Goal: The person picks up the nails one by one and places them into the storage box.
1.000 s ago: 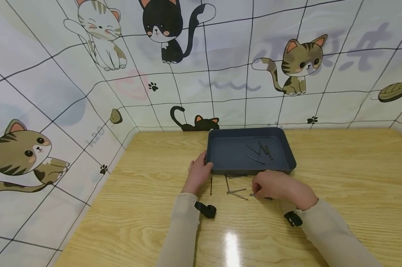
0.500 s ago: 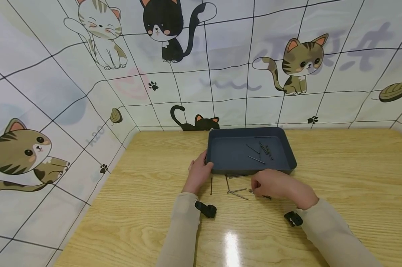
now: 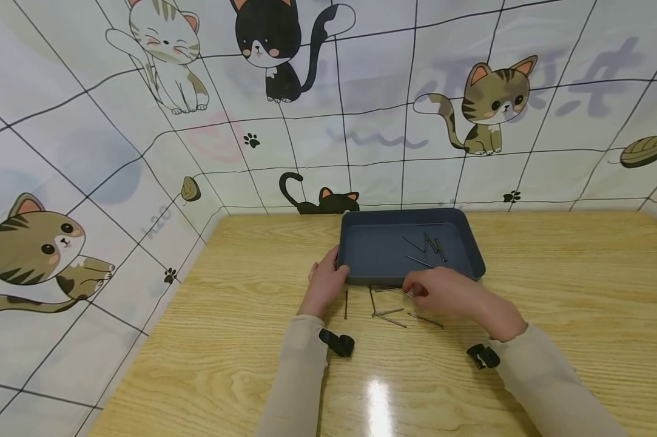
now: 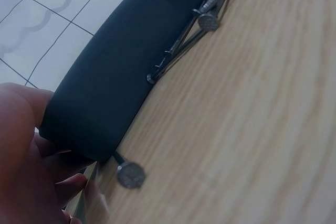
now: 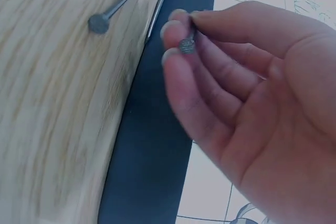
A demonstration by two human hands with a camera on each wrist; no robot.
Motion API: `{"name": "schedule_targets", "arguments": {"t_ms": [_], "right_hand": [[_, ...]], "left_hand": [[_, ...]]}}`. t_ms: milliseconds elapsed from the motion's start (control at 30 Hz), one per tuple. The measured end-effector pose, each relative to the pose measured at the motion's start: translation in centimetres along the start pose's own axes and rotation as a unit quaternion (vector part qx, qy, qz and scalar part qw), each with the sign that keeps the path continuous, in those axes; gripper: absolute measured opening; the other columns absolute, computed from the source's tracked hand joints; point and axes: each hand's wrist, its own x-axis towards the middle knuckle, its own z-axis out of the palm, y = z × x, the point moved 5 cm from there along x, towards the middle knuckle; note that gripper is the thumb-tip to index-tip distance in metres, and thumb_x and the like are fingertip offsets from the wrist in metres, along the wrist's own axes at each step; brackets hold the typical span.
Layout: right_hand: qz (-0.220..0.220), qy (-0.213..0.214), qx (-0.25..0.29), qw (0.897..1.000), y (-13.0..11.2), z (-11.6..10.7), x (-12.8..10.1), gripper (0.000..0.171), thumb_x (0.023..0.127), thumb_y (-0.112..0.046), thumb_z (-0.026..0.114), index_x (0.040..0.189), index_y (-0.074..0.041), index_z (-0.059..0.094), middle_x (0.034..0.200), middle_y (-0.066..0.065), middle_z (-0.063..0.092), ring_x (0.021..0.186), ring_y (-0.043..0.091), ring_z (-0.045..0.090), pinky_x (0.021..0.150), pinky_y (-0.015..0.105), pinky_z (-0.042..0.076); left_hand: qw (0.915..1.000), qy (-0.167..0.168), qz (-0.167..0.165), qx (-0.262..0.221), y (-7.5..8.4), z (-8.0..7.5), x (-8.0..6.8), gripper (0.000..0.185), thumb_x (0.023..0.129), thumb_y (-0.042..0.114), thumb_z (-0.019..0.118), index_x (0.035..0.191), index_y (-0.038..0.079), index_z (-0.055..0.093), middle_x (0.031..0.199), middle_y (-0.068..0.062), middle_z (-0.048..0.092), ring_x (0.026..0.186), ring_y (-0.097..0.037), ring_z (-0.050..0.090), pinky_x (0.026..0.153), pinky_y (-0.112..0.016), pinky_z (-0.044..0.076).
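Observation:
My left hand [image 3: 324,282] grips the left front corner of a shallow dark blue tray [image 3: 369,246], its thumb at the wall in the left wrist view. My right hand [image 3: 443,294] is raised just in front of the tray's front wall. Between thumb and fingertips it pinches a nail [image 5: 186,45], whose flat head shows in the right wrist view. Several other nails [image 3: 418,261] lie inside the tray, toward its right half. On the table in front of it lie a nail [image 3: 425,320] below the right hand, some crossed nails [image 3: 389,319], and a single nail [image 3: 346,305] by the left hand.
The pale wooden table [image 3: 241,364] runs back to a wall covering [image 3: 383,133] printed with cats and grid lines. The tray's back edge stands close to that wall. A black wrist camera [image 3: 336,343] sits on the left sleeve and another wrist camera [image 3: 483,356] on the right.
My right hand has picked up a nail from the table and lifted it toward the tray's front wall, uncovering another nail below. My left hand has stayed on the tray corner.

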Motion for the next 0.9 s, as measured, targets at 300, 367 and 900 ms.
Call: {"name": "schedule_targets", "arguments": {"t_ms": [300,367,900], "right_hand": [[0.005,0.053,0.121,0.991,-0.2,-1.0,0.2,0.036,0.088,-0.014,0.055,0.123,-0.014,0.046,0.089,0.001,0.06,0.068,0.013,0.058,0.061,0.03,0.047],[0.008,0.068,0.147,0.987,-0.2,-1.3,0.2,0.029,0.09,-0.014,0.052,0.119,-0.013,0.047,0.09,0.004,0.059,0.065,0.016,0.059,0.057,0.031,0.048],[-0.018,0.122,0.234,0.965,1.4,-2.0,0.5,0.046,0.088,-0.023,0.055,0.131,-0.01,0.045,0.118,0.013,0.054,0.093,0.023,0.056,0.069,0.034,0.05]], "left_hand": [[1.0,0.003,0.003,0.002,0.0,-0.1,0.1,0.054,0.088,0.018,0.04,0.14,0.015,0.031,0.138,0.0,0.037,0.126,-0.016,0.033,0.105,-0.04,0.0],[1.0,0.004,0.003,0.004,0.1,-0.1,0.1,0.054,0.088,0.018,0.04,0.14,0.015,0.031,0.138,0.0,0.037,0.126,-0.017,0.033,0.105,-0.04,0.0],[0.9998,0.005,0.015,0.013,0.0,0.0,0.0,0.053,0.088,0.018,0.039,0.14,0.014,0.031,0.138,-0.003,0.038,0.126,-0.021,0.033,0.105,-0.044,0.002]]}}
